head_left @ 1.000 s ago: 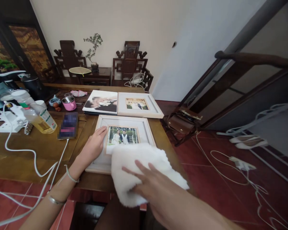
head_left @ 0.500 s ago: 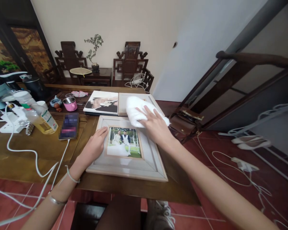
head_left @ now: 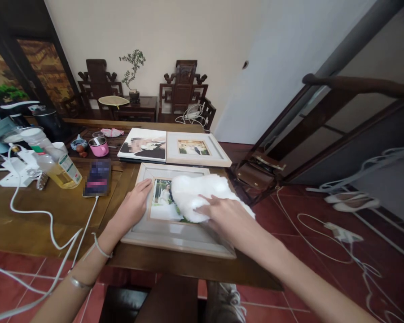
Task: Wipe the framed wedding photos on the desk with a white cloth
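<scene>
A picture frame [head_left: 175, 244] with a pale wooden border lies flat on the table close to me, a photo of two people set in its middle. My left hand [head_left: 136, 202] grips its left edge, fingers together over the border. My right hand [head_left: 218, 211] has hold of a white cloth [head_left: 202, 188], bunched up and pressed onto the glass. Cloth and hand cover the right part of the photo and much of the frame's right side.
Behind lie a second frame [head_left: 218, 154] and a white photo album [head_left: 143, 139]. To the left are a phone [head_left: 97, 177] on a cable, a pink cup [head_left: 98, 146], a bottle [head_left: 65, 170] and a power strip [head_left: 13, 172]. A wooden chair [head_left: 353, 85] stands at right.
My right hand has brought the cloth from the frame's far right corner down and toward me, onto the photo. The second frame's picture now shows. My left hand has stayed in place.
</scene>
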{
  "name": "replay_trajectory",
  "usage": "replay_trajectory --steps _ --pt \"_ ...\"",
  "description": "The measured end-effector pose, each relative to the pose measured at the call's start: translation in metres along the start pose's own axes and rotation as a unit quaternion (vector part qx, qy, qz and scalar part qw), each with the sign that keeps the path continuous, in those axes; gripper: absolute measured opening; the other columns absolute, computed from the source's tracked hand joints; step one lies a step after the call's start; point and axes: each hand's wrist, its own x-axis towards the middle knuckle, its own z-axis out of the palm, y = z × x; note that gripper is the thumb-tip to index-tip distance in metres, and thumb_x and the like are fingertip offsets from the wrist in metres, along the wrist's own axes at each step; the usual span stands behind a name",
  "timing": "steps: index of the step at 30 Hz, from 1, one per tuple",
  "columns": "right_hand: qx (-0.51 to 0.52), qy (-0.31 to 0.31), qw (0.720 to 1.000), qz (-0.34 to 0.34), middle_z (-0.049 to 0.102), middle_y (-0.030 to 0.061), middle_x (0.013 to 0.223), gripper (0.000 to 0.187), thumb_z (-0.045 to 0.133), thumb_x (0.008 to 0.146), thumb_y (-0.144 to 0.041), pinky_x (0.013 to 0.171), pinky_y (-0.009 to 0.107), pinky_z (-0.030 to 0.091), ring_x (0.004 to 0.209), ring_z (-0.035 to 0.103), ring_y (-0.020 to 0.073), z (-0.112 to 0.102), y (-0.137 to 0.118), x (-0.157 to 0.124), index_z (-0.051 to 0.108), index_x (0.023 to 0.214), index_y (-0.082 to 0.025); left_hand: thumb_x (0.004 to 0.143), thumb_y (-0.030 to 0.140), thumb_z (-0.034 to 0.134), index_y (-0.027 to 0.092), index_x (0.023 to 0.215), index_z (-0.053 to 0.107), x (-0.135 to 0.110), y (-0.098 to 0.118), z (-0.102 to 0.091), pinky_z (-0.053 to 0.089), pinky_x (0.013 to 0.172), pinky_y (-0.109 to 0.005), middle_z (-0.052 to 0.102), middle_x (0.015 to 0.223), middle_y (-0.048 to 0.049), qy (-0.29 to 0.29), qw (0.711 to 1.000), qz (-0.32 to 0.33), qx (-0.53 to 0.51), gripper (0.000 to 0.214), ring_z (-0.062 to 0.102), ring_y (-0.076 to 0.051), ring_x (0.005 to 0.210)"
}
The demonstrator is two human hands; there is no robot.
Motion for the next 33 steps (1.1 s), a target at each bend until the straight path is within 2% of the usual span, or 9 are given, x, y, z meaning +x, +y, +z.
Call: replay_trajectory --steps 3,6,9,12,15,17,20,26,33 --pt "0.096 0.147 0.983 0.043 0.07 0.0042 0.071 0.01 0.071 0.078 -0.02 0.054 0.03 0.048 0.061 0.064 0.0206 -0.021 0.014 -0.015 0.07 0.068 -0.021 0.085 0.0 0.034 0.012 0.136 0.052 -0.001 -0.001 0.001 0.038 0.117 -0.045 0.049 0.148 -0.0135 0.005 1.0 0.001 0.0 0.056 0.042 -0.024 0.14" --pt "0.228 0.284 0.919 0.149 0.056 -0.0013 0.053 0.038 0.069 0.079 -0.053 0.042 0.03 0.039 0.046 0.049 0.0162 -0.034 0.036 -0.021 0.061 0.057 -0.023 0.085 0.0 0.034 0.012 0.136 0.052 -0.002 -0.001 0.001 0.038 0.117 -0.045 0.049 0.147 -0.0138 0.01 1.0 0.005 0.0 0.055 0.042 -0.023 0.14" --pt "0.258 0.352 0.866 0.243 0.042 -0.0044 0.046 0.044 0.072 0.072 -0.059 0.037 0.029 0.026 0.042 0.034 0.0132 -0.04 0.05 -0.022 0.052 0.051 -0.025 0.085 -0.001 0.034 0.012 0.136 0.052 -0.002 -0.001 0.002 0.037 0.117 -0.045 0.05 0.147 -0.0142 0.011 1.0 0.004 0.0 0.055 0.042 -0.023 0.14" --pt "0.204 0.38 0.865 0.255 0.034 -0.0048 0.046 0.046 0.074 0.071 -0.056 0.04 0.03 0.026 0.043 0.032 0.0134 -0.041 0.058 -0.021 0.045 0.05 -0.026 0.084 -0.001 0.034 0.013 0.136 0.052 -0.002 -0.001 0.002 0.038 0.117 -0.046 0.05 0.146 -0.0143 0.014 1.0 0.007 0.001 0.056 0.043 -0.023 0.14" --pt "0.104 0.365 0.897 0.226 0.049 0.0007 0.051 0.041 0.072 0.077 -0.044 0.051 0.036 0.043 0.057 0.055 0.0222 -0.033 0.069 -0.015 0.045 0.051 -0.026 0.084 -0.002 0.035 0.013 0.135 0.053 -0.002 -0.002 0.002 0.038 0.116 -0.046 0.051 0.146 -0.0141 0.019 1.0 0.012 -0.003 0.057 0.043 -0.023 0.139" --pt "0.028 0.328 0.927 0.178 0.069 0.0111 0.078 0.028 0.062 0.081 -0.023 0.075 0.047 0.052 0.091 0.066 0.0333 -0.021 0.076 -0.008 0.053 0.055 -0.024 0.084 -0.001 0.035 0.013 0.135 0.053 -0.002 -0.002 0.003 0.038 0.116 -0.046 0.051 0.146 -0.0141 0.02 1.0 0.012 -0.005 0.056 0.043 -0.023 0.139" --pt "-0.035 0.222 0.97 0.089 0.061 0.0126 0.135 0.028 0.048 0.073 -0.002 0.109 0.065 0.032 0.136 0.043 0.039 0.008 0.077 0.008 0.071 0.074 -0.019 0.083 -0.001 0.036 0.015 0.135 0.053 -0.002 -0.002 0.003 0.038 0.117 -0.046 0.051 0.146 -0.0134 0.023 1.0 0.009 -0.005 0.057 0.044 -0.023 0.139" --pt "-0.001 0.098 0.994 0.046 0.049 0.0135 0.148 0.033 0.052 0.078 -0.008 0.113 0.061 0.029 0.14 0.039 0.0335 0.059 0.06 0.037 0.074 0.102 -0.016 0.082 -0.002 0.036 0.014 0.135 0.054 -0.002 0.001 0.001 0.037 0.117 -0.046 0.051 0.146 -0.0133 0.012 1.0 0.0 -0.004 0.058 0.043 -0.023 0.139" --pt "0.006 0.057 0.992 0.109 0.052 0.0187 0.144 0.043 0.05 0.079 -0.003 0.109 0.057 0.036 0.139 0.039 0.037 0.06 0.063 0.053 0.069 0.117 -0.01 0.082 -0.001 0.035 0.012 0.136 0.053 -0.001 0.002 -0.001 0.036 0.117 -0.047 0.05 0.147 -0.0146 0.004 1.0 -0.005 -0.009 0.058 0.041 -0.024 0.14"
